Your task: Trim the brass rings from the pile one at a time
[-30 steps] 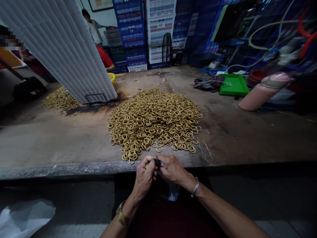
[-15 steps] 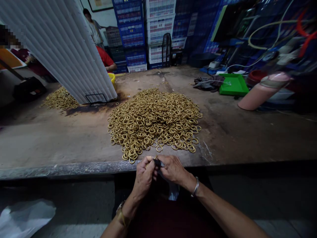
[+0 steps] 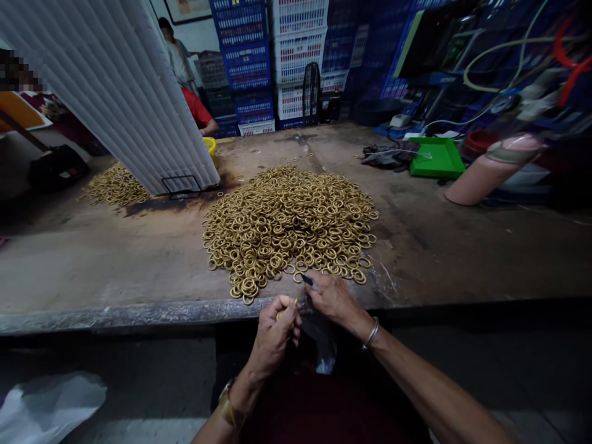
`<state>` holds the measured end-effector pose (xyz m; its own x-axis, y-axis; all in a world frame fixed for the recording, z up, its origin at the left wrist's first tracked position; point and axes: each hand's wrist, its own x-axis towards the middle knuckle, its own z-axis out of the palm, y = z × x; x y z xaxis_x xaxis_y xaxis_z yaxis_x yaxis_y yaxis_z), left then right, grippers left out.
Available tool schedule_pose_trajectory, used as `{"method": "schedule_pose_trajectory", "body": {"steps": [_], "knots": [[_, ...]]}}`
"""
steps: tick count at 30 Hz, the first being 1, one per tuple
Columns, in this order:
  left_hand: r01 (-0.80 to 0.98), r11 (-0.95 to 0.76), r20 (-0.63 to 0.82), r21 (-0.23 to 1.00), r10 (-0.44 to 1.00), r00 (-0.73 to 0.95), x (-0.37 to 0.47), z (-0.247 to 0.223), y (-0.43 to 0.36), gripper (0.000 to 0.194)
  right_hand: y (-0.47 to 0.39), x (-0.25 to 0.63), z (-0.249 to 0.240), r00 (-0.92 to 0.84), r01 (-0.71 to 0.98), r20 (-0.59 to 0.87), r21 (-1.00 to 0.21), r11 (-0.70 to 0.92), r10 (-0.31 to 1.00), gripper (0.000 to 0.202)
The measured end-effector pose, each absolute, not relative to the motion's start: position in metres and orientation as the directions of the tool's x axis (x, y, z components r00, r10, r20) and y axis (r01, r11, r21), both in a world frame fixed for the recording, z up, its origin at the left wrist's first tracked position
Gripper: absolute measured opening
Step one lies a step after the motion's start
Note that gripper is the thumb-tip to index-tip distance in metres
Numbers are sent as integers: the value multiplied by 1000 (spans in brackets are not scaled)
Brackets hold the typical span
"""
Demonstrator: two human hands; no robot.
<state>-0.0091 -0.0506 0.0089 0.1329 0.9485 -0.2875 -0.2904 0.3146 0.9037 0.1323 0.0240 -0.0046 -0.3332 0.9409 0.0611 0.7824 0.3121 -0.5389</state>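
Note:
My left hand (image 3: 272, 333) is closed just off the table's front edge, pinching a brass-coloured ring (image 3: 279, 315) that is mostly covered by my fingers. To its right and slightly higher, my right hand (image 3: 333, 300) grips a small knife (image 3: 307, 280); its short dark blade points up and left, apart from my left hand. Beyond both hands lies a large heap of brass-coloured rings (image 3: 287, 216), with several loose ones along its near side. A strip of clear plastic (image 3: 325, 351) hangs below my right hand.
The wooden table (image 3: 139, 265) has a worn front edge. A ribbed white panel (image 3: 139, 105) leans on a wire stand (image 3: 181, 187), with a second ring pile (image 3: 113, 186) behind. At right are a green tray (image 3: 437, 157) and a pink cylinder (image 3: 488, 172). A person's red sleeve (image 3: 195, 108) shows beyond the panel.
My hands have come apart. The right hand with the knife has moved up and away toward the heap, while the left stays near the edge with the ring.

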Motion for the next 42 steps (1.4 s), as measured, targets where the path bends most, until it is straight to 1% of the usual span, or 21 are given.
{"method": "schedule_pose_trajectory", "body": {"steps": [2,4,5,7,10,14,16,21,26,29,31,33,36,38,42], "knots": [[-370,324,-297,871,946,130,-9,5,-49,25,23,130,-5,-361,633,100,-704,322,927,17],[-413,330,-304,849,944,129,-10,1,-47,25,19,126,-5,-357,453,75,-858,243,931,19],[-419,331,-306,845,943,128,-10,-1,-47,26,16,124,-5,-353,372,41,-910,181,935,19],[-408,338,-314,848,941,127,-11,-2,-47,27,12,120,-4,-369,250,-37,-966,61,929,22],[-354,344,-324,870,939,118,-10,-4,-48,31,8,117,-2,-427,166,-100,-986,-31,899,27],[-317,318,-296,894,948,117,-10,-6,-49,32,5,116,1,-440,163,-148,-983,-83,886,27],[-354,317,-285,880,948,141,-10,-7,-51,30,4,116,1,-446,161,-174,-980,-113,878,28],[-493,366,-313,789,931,189,-9,-9,-53,26,1,117,-1,-443,170,-209,-974,-147,872,31],[-516,358,-309,778,933,183,-9,-8,-54,24,3,115,1,-430,167,-203,-975,-143,879,29],[-500,354,-312,790,935,170,-11,-7,-53,25,4,115,0,-342,275,-104,-962,-7,934,22],[-474,344,-311,811,939,149,-12,-5,-52,26,2,117,-2,-323,394,-8,-910,127,946,18],[-437,323,-295,840,946,133,-13,-4,-51,27,-1,120,-4,-396,483,56,-836,260,917,14],[-375,280,-251,884,960,125,-14,-4,-51,28,-6,123,-4,-521,550,84,-728,410,849,11],[-342,258,-229,904,965,124,-15,-5,-51,28,-8,123,-3,-550,580,86,-677,454,831,13],[-307,241,-215,921,970,115,-16,-8,-51,27,-8,124,-2,-566,625,60,-619,475,823,16]]}}
